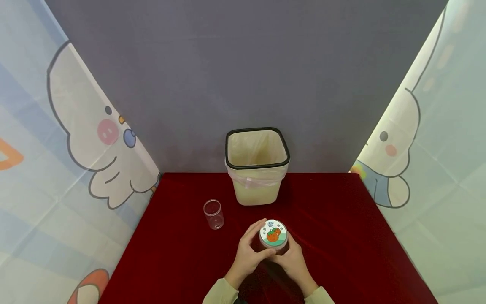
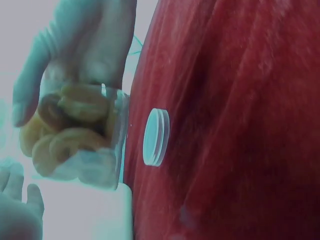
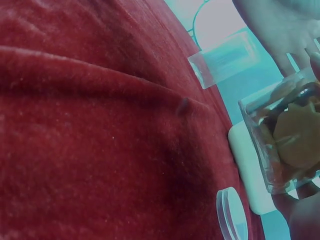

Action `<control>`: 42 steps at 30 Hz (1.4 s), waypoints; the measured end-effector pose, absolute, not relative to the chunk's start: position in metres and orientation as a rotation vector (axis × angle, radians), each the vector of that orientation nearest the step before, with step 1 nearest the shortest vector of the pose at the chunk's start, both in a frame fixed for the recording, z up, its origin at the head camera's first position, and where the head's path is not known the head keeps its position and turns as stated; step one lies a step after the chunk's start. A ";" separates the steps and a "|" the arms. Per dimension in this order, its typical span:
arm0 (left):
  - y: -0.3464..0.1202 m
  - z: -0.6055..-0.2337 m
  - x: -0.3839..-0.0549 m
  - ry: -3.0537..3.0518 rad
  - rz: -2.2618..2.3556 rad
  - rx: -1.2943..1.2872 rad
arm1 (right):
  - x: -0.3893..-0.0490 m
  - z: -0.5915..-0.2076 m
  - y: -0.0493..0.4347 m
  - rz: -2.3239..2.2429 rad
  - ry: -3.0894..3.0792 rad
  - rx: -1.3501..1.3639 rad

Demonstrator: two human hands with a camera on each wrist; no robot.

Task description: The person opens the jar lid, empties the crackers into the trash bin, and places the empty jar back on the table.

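Note:
A clear plastic jar (image 1: pixel 273 234) of rounded orange-brown pieces sits between my hands, its white and green top printed with orange fruit. My left hand (image 1: pixel 247 255) holds its left side, fingertips along the top's rim and thumb across the front. On the right, my right hand (image 1: pixel 295 261) grips the jar, its fingers partly hidden behind it. The left wrist view shows the pieces (image 2: pixel 75 145) through the wall, with the right hand (image 2: pixel 85 50) wrapped over one side. In the right wrist view the jar (image 3: pixel 295 135) lies between both hands.
An empty clear jar (image 1: pixel 214 215) stands left on the red cloth (image 1: pixel 171 253). A cream bin (image 1: pixel 258 192) with a black rim and a liner stands at the back, against a grey wall. Right of the bin, a clear round lid (image 2: pixel 156 137) stands on the cloth.

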State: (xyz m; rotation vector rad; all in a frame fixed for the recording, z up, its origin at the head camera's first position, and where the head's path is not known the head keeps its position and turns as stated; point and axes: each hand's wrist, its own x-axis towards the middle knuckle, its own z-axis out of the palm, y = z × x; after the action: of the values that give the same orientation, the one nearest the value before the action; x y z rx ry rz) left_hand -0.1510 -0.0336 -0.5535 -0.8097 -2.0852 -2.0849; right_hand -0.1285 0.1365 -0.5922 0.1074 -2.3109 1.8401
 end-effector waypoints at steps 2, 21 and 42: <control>-0.038 -0.560 -0.154 -2.091 -2.087 -0.862 | -0.127 -0.590 0.138 1.871 -2.320 0.126; -0.064 -0.556 -0.173 -2.031 -2.174 -1.378 | -0.124 -0.585 0.152 2.088 -2.449 0.474; -0.052 -0.562 -0.161 -2.055 -2.183 -1.101 | -0.122 -0.588 0.143 1.983 -2.437 0.191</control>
State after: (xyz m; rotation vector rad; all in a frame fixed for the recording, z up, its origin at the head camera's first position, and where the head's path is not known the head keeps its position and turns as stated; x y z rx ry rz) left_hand -0.1614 -0.0517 -0.5623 -1.1013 -2.0545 -2.1835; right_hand -0.1218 0.1435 -0.5882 0.1907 -2.4373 1.9834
